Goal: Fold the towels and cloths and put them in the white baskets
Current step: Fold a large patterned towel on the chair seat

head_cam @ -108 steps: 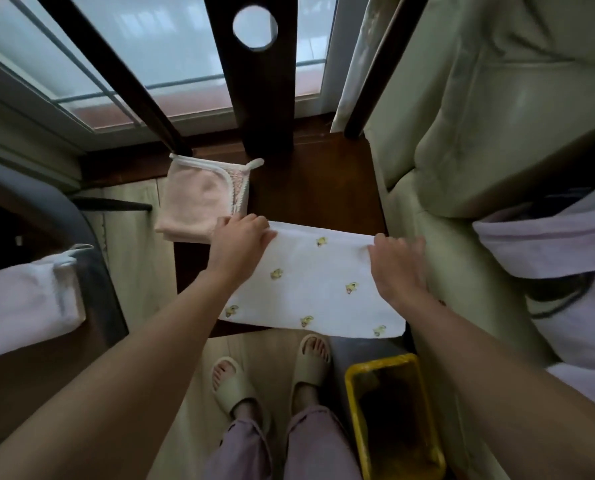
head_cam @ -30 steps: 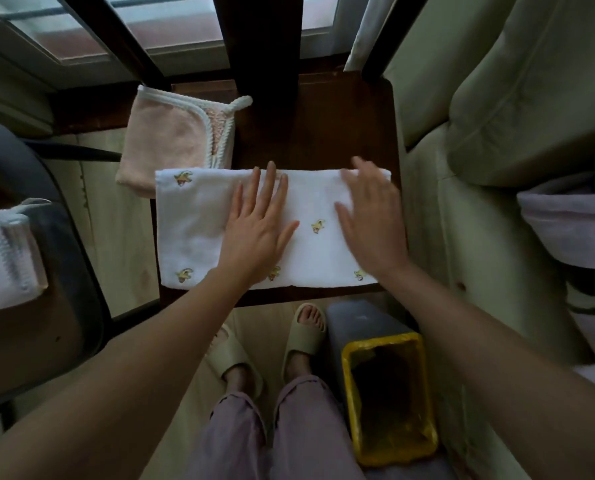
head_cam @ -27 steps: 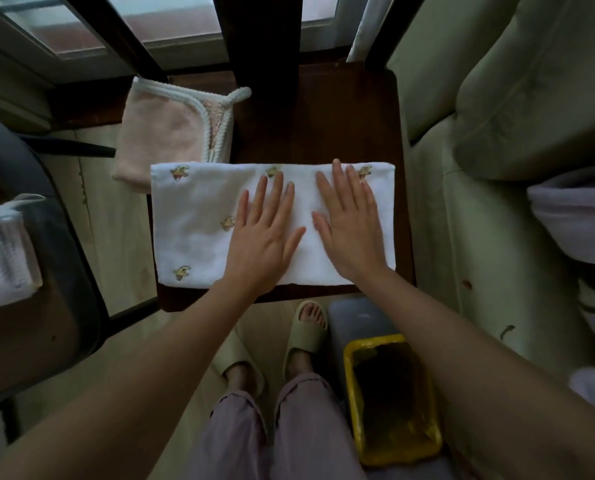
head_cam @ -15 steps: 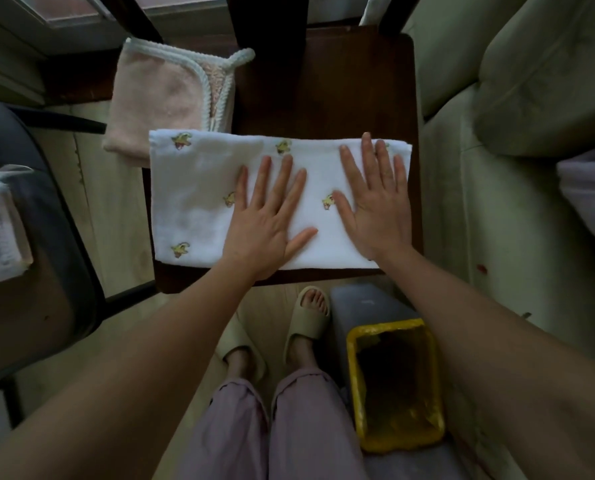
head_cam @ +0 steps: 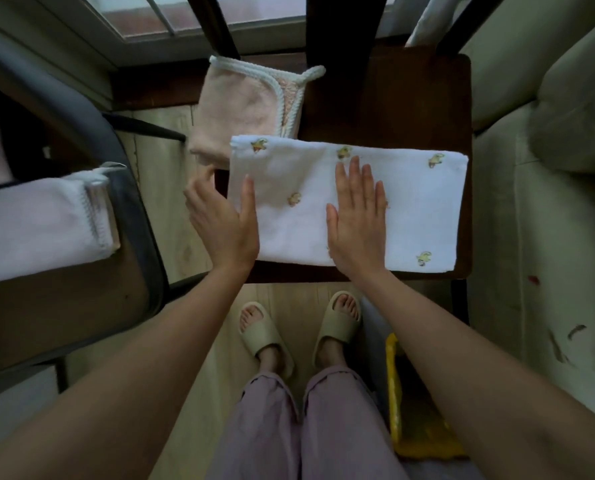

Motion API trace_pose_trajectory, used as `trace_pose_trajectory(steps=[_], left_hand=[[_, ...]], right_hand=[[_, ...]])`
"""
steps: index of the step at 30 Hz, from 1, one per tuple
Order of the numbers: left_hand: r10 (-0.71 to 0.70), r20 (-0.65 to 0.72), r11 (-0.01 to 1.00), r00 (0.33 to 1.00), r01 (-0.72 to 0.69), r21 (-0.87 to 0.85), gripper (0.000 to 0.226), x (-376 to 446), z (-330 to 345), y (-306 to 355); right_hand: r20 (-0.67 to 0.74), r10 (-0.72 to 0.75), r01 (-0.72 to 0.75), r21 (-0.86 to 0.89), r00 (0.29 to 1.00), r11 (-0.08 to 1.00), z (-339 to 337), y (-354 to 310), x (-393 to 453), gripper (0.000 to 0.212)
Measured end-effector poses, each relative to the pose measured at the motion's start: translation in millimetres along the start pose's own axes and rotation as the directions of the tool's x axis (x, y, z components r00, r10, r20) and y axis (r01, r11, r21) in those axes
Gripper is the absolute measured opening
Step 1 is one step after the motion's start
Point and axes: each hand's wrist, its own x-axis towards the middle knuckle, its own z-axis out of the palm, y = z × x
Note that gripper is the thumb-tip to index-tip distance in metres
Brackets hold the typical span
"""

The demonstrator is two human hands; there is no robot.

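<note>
Left hand (head_cam: 225, 220) slid off to white towel's (head_cam: 417, 209) left end on dark table (head_cam: 386, 102), fingers straight, thumb on top; right hand (head_cam: 356, 220) flat mid-cloth, pinning it; crosswise fold likely next.

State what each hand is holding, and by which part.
Nothing is gripped. The right hand lies flat on the middle of the white towel; the left hand touches its left edge, fingers straight.

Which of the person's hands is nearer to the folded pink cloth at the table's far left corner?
Left. The left hand is at the white towel's left edge, just below the pink cloth. The right hand lies flat mid-towel, farther right.
</note>
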Motion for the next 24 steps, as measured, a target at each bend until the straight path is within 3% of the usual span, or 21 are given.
trace_pose_trajectory(steps=[4, 10, 16, 22, 24], left_hand=[[-0.095, 0.193, 0.987, 0.977, 0.117, -0.106, 0.064, 19.6, -1.3, -12.3], [-0.121, 0.300, 0.980, 0.946, 0.161, -0.113, 0.048, 27.8, -8.8, -9.9], [-0.037, 0.317, 0.914, 0.948, 0.160, -0.373, 0.034, 31.5, -20.8, -5.1], [-0.094, 0.413, 0.843, 0.906, 0.293, -0.451, 0.034, 29.6, -29.2, 2.7], [-0.075, 0.455, 0.842, 0.888, 0.301, -0.449, 0.026, 27.7, -37.4, 12.2]], right_hand=[[0.000, 0.023, -0.023, -0.078, 1.000, 0.997, 9.6, -10.0, 9.8, 0.060], [0.007, 0.038, -0.036, -0.148, 0.999, 0.988, 16.6, -11.1, 7.8, 0.062], [0.071, 0.008, 0.005, -0.170, 0.997, 0.985, 15.4, -14.1, 5.4, 0.062], [0.147, -0.034, 0.061, -0.182, 0.989, 0.981, 16.1, -16.8, 16.1, 0.062], [0.208, -0.091, 0.113, -0.096, 0.974, 0.989, 9.5, -14.8, 20.2, 0.062]])
